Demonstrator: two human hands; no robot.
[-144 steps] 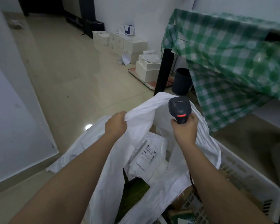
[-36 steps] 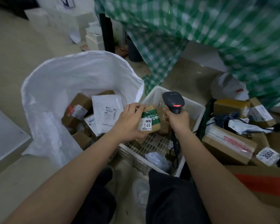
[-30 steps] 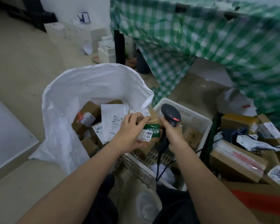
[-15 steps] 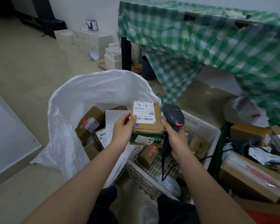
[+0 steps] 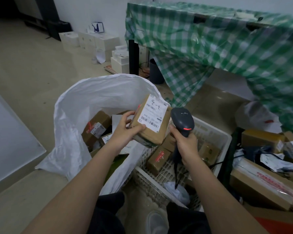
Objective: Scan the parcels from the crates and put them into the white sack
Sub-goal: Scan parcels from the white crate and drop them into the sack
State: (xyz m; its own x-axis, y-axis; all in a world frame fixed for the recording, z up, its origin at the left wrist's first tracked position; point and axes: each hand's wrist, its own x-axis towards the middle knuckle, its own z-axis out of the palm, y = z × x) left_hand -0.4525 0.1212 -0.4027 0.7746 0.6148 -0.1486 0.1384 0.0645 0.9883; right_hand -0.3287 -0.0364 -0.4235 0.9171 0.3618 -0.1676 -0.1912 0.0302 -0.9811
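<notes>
Far left of frame: pale floor point(image 5: 24, 78), with white boxes point(image 5: 91, 43) stacked against the wall at upper left. Left of centre: white sack point(image 5: 69, 132), mouth wide and upright, containing brown cartons and a labelled flat packet; one carton with red-marked tape point(image 5: 96, 126) against the sack's left inner side. Centre: left hand point(image 5: 125, 130) gripping a brown parcel point(image 5: 150, 122) by its lower left corner, thumb on the top face, fingers curled round the side; parcel tilted, white barcode label facing up, handwritten digits at its upper end, held over the sack's right rim and the crate's left edge. Just right of the parcel: right hand point(image 5: 186, 146) wrapped round the handle of a dark handheld scanner point(image 5: 182, 121), head near the parcel's right edge, red light lit on its rear, cable trailing down into the crate. Below both hands: white perforated crate point(image 5: 215, 137) holding several small brown cartons and a crumpled white bag near its lower corner. Right of frame: further cartons and grey mailer bags point(image 5: 264, 159) heaped beyond a dark crate edge. Upper right: green-and-white checked cloth point(image 5: 210, 39) draped over a counter, with a dark bin point(image 5: 156, 71) beneath. Bottom centre: dark trousers and a pale shoe.
</notes>
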